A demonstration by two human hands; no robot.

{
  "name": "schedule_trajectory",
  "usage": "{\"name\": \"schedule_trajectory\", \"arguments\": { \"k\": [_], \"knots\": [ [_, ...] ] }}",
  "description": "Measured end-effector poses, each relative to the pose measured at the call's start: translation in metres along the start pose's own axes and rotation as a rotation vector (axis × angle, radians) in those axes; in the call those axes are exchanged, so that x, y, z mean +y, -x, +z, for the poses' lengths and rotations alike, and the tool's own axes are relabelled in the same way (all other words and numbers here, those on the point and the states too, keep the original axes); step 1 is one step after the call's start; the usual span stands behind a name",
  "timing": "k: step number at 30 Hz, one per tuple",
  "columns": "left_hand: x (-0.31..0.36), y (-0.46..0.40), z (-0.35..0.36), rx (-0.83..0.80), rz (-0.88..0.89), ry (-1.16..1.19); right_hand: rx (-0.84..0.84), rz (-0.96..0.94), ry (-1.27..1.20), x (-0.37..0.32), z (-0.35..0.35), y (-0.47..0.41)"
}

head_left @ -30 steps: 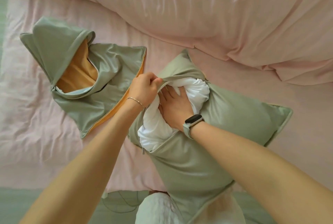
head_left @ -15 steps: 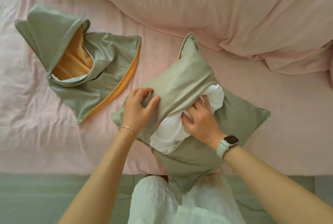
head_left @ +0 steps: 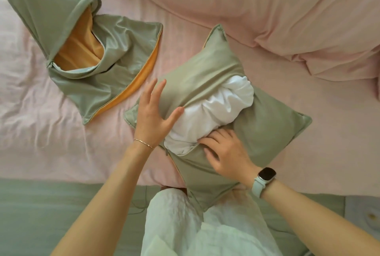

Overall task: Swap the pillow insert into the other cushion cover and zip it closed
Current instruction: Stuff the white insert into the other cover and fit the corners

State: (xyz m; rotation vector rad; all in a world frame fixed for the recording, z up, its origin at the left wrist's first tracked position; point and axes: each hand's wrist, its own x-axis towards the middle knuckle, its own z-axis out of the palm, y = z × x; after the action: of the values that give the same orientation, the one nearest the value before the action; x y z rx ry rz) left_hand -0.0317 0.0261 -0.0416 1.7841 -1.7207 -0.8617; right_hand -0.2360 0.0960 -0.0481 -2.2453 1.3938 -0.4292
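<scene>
A sage-green cushion cover (head_left: 271,124) lies on the bed in the middle of the view, stuffed with a white pillow insert (head_left: 213,115) that bulges out of its unzipped opening. My left hand (head_left: 153,115) rests flat on the cover's left flap, fingers spread, thumb at the insert's edge. My right hand (head_left: 226,153) presses on the lower flap, fingertips touching the insert. The zip pull (head_left: 166,151) hangs at the opening's lower left end. A second green cover (head_left: 86,50) with orange lining lies empty and crumpled at the upper left.
A pink sheet (head_left: 51,132) covers the bed, with a bulky pink duvet (head_left: 267,8) piled at the top right. My white-trousered legs (head_left: 195,225) stand against the bed's near edge above a green floor mat (head_left: 51,214).
My left hand has let go of the cover's edge and flattened on it. My right hand has come out of the opening and slid down to the lower flap. The cushion lies flatter.
</scene>
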Motion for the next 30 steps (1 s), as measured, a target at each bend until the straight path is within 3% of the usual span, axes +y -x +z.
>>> {"name": "schedule_trajectory", "arguments": {
  "k": [4,9,13,17,22,26,30],
  "knots": [
    [-0.006,0.022,0.017,0.012,0.212,-0.132,-0.101,-0.023,0.073,0.006,0.005,0.000],
    [-0.014,0.019,0.037,-0.069,0.130,-0.162,-0.143,0.024,0.142,0.003,0.005,-0.004],
    [-0.011,0.000,0.059,-0.071,0.120,-0.386,-0.137,0.065,0.181,0.011,0.001,-0.019],
    [-0.016,-0.015,0.080,-0.003,0.135,-0.582,-0.015,0.013,0.121,0.019,-0.006,-0.011],
    [-0.011,-0.042,0.096,-0.094,-0.012,-0.668,0.135,0.045,0.054,0.012,-0.009,-0.003],
    [-0.011,-0.053,0.076,-0.130,-0.070,-0.500,0.109,0.064,0.056,0.010,-0.010,-0.016],
    [-0.014,-0.034,0.037,-0.172,-0.026,0.047,0.201,0.045,0.060,0.001,-0.018,-0.029]
  ]
}}
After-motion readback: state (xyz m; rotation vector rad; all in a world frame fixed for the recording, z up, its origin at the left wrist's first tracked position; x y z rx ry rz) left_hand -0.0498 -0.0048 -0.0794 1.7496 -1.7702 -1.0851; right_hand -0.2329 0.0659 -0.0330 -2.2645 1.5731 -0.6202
